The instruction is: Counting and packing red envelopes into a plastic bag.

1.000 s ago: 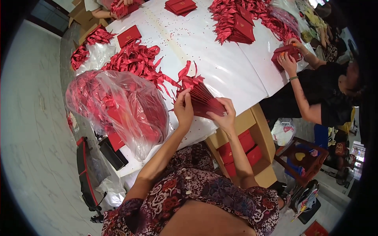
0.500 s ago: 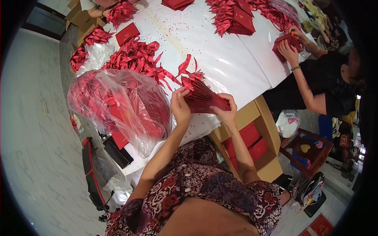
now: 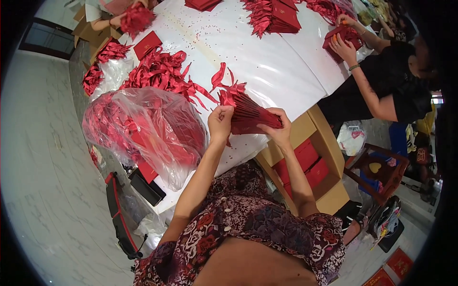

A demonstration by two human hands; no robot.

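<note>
My right hand (image 3: 277,127) grips the right end of a fanned stack of flat red card pieces (image 3: 248,123), thumb on the near side and fingers behind. The stack is held above the table's near edge, its layers spread toward the left end. Glossy red ribbons (image 3: 228,97) stick out of that left end. My left hand (image 3: 220,124) is closed there on a red ribbon, whose tail shows just below the fingers. Left of it lies a clear plastic bag (image 3: 157,119) filled with red ribboned pieces.
A white-covered table (image 3: 281,76) bears loose ribbons (image 3: 160,71) and more red stacks (image 3: 279,16). An open carton (image 3: 329,143) with red packs stands by my right arm. At right, a co-worker's hands (image 3: 346,43) hold a red stack; another person's hand (image 3: 117,20) is far left.
My left hand has curled from a looser, raised pinch into a tighter grip, and a ribbon tail now hangs below it. The view has shifted slightly. The far-left person's red bundle has moved lower.
</note>
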